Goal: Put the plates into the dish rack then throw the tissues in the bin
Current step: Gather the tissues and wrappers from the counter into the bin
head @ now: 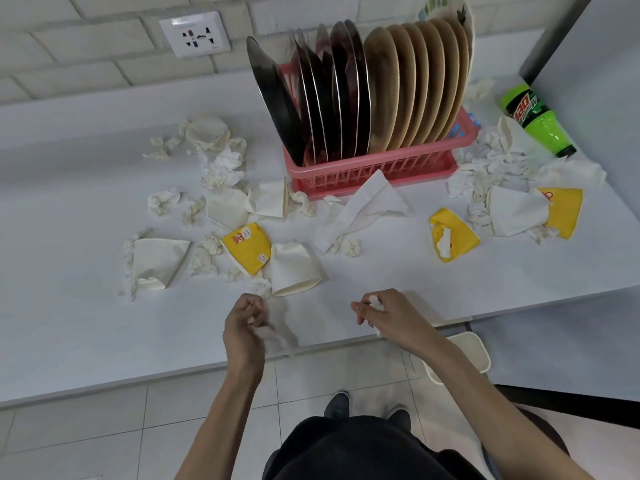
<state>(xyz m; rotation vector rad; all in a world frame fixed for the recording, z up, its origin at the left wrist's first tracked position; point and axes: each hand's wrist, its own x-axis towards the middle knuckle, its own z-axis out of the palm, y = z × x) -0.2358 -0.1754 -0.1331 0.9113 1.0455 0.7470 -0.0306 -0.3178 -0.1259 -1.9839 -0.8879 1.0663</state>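
A pink dish rack point(374, 173) at the back of the white counter point(86, 209) holds several dark steel plates point(325, 98) and several tan plates point(415, 91), all standing on edge. Crumpled white tissues point(221, 164) lie scattered left, in front and right of the rack. My left hand point(244, 327) is near the counter's front edge, fingers curled round a blurred white tissue point(266, 332). My right hand point(388, 315) grips a crumpled tissue point(375, 301) above the front edge. A white bin point(464, 355) stands on the floor below my right forearm.
Crushed white and yellow paper cups point(247, 247) lie among the tissues on both sides. A green soda bottle point(535, 119) lies at the far right. A wall socket point(195, 34) is on the brick wall. My shoes point(337, 405) are on the tiled floor.
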